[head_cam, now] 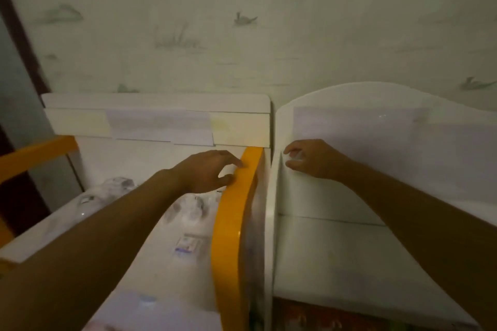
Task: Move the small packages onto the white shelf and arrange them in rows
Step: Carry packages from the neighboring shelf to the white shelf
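Note:
Several small clear and white packages (pixel 188 207) lie on the left shelf with yellow rims (pixel 231 223); one labelled package (pixel 188 246) lies nearer to me. My left hand (pixel 207 173) hovers at the yellow rim, thumb and forefinger curved around a pale patch. Whether that patch is a package is unclear. The white shelf (pixel 336 258) stands on the right. My right hand (pixel 313 158) reaches into its back left corner and pinches a small white package (pixel 294 162) just above the upper board.
A pale wall with faint scribbles rises behind both shelves. Paper sheets (pixel 161 126) hang on the left shelf's back panel. A dark door frame (pixel 18 35) is at the far left. Colourful items (pixel 322 322) show under the white shelf's board.

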`<state>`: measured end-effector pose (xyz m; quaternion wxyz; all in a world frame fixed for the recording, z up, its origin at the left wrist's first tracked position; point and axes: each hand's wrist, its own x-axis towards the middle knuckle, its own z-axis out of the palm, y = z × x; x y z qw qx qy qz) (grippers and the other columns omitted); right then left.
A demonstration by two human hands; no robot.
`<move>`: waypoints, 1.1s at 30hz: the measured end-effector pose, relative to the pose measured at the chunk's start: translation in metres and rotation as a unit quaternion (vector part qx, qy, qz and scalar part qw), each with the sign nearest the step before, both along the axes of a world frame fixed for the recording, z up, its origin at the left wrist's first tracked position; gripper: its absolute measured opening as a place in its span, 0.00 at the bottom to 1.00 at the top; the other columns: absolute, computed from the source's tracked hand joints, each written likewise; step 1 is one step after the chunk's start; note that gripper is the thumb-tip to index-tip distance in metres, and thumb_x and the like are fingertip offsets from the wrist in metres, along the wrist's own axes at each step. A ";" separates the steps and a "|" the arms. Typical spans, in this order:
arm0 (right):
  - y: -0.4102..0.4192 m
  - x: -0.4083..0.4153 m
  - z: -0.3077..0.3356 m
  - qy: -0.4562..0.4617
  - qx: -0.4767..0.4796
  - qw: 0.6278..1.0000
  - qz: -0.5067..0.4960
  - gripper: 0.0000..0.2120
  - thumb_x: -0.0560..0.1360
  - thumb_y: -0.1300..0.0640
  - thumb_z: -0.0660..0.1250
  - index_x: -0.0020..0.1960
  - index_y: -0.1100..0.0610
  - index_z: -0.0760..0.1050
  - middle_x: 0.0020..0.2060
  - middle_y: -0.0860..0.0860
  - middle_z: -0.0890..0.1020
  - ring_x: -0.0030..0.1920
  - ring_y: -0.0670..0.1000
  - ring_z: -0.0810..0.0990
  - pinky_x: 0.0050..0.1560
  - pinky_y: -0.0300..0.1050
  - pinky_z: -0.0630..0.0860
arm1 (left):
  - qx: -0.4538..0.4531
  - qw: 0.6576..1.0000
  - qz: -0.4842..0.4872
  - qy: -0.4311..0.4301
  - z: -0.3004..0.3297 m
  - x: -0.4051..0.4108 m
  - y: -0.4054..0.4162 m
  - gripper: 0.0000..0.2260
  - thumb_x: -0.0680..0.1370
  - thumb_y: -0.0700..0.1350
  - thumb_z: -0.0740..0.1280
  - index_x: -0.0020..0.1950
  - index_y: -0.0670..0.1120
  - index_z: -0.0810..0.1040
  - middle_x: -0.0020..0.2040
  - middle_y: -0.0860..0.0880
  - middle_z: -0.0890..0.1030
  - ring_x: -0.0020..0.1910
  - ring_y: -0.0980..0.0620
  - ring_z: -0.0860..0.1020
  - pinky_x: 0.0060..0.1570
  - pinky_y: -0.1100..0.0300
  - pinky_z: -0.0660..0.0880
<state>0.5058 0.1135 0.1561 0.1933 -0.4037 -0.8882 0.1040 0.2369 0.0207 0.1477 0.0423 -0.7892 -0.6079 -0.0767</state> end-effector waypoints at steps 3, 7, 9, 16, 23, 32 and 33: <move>-0.014 -0.058 0.005 0.000 0.020 1.000 0.014 0.16 0.76 0.53 0.68 0.62 0.58 0.76 0.58 0.53 0.80 0.58 0.51 0.77 0.53 0.35 0.66 | 0.005 1.000 0.004 -0.023 -0.016 -0.056 -0.018 0.17 0.79 0.51 0.63 0.69 0.56 0.71 0.68 0.56 0.73 0.64 0.56 0.72 0.60 0.63 0.67; -0.035 -0.129 0.000 -0.033 0.026 0.998 0.048 0.17 0.75 0.50 0.69 0.63 0.55 0.76 0.59 0.51 0.79 0.54 0.46 0.74 0.53 0.37 0.67 | -0.056 0.997 0.040 -0.025 -0.043 -0.126 -0.042 0.17 0.79 0.52 0.63 0.68 0.58 0.70 0.68 0.56 0.73 0.63 0.55 0.73 0.60 0.60 0.70; -0.042 -0.159 -0.008 -0.051 0.016 0.996 0.067 0.18 0.75 0.49 0.69 0.62 0.53 0.76 0.59 0.51 0.79 0.54 0.46 0.76 0.55 0.41 0.73 | -0.080 0.995 0.055 -0.035 -0.056 -0.153 -0.055 0.17 0.79 0.51 0.63 0.68 0.57 0.71 0.67 0.55 0.74 0.63 0.55 0.74 0.61 0.59 0.71; -0.045 -0.260 -0.039 -0.100 -0.003 0.987 0.122 0.17 0.75 0.48 0.68 0.62 0.53 0.76 0.59 0.50 0.79 0.58 0.48 0.77 0.57 0.42 0.73 | -0.080 0.989 0.108 -0.062 -0.080 -0.232 -0.089 0.16 0.79 0.49 0.64 0.67 0.54 0.74 0.66 0.54 0.76 0.64 0.52 0.74 0.62 0.63 0.68; -0.028 -0.358 -0.060 -0.203 -0.010 0.961 0.188 0.22 0.75 0.42 0.66 0.67 0.47 0.69 0.63 0.49 0.75 0.62 0.52 0.73 0.62 0.48 0.71 | -0.093 0.973 0.200 -0.063 -0.091 -0.309 -0.112 0.17 0.79 0.52 0.65 0.68 0.56 0.72 0.68 0.55 0.74 0.63 0.57 0.72 0.62 0.64 0.67; 0.020 -0.422 -0.093 -0.265 -0.100 0.935 0.211 0.30 0.73 0.41 0.69 0.71 0.50 0.66 0.68 0.51 0.71 0.65 0.53 0.71 0.66 0.48 0.69 | -0.149 0.964 0.204 -0.087 -0.105 -0.327 -0.083 0.22 0.78 0.58 0.63 0.72 0.57 0.66 0.72 0.55 0.69 0.66 0.56 0.70 0.64 0.61 0.68; 0.020 -0.425 -0.098 -0.283 -0.112 0.929 0.208 0.32 0.72 0.40 0.70 0.71 0.49 0.66 0.69 0.51 0.70 0.66 0.53 0.71 0.67 0.48 0.69 | -0.156 0.964 0.195 -0.090 -0.108 -0.325 -0.078 0.24 0.78 0.59 0.63 0.72 0.57 0.65 0.73 0.55 0.68 0.67 0.55 0.69 0.65 0.60 0.68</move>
